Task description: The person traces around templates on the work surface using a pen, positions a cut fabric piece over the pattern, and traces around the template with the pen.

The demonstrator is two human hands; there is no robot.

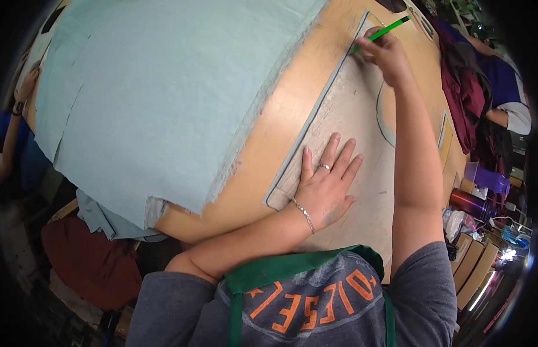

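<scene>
Wearer: a person in a grey T-shirt with orange lettering and a green apron [263, 272] leans over a wooden bench [280, 115].
Left hand: the left hand [325, 185] lies flat on a pale cardboard pattern [350, 115], fingers [332, 151] spread and released, gripping nothing — it presses the sheet down. It wears a ring and a thin bracelet.
Pattern: it lies flat on the bench, its long left edge outlined in a dark line, with a curved cut-out on its right side.
Right hand: further off, the right hand [387, 55] has its fingers clenched around a green pencil [381, 33], whose tip meets the pattern's far upper corner.
Handling, as a judgement: the pattern looks thin, light and fairly stiff, apt to slide on the smooth bench, so a flat palm near its middle seems the best hold. The pencil is light and rigid, held low near the tip.
Fabric: a large pale blue-green cloth [165, 87] covers the left of the bench, soft, with a frayed edge, apart from the pattern.
Far right: another person's sleeve [514, 113] beside dark red fabric [465, 98], and a purple bottle [491, 182].
</scene>
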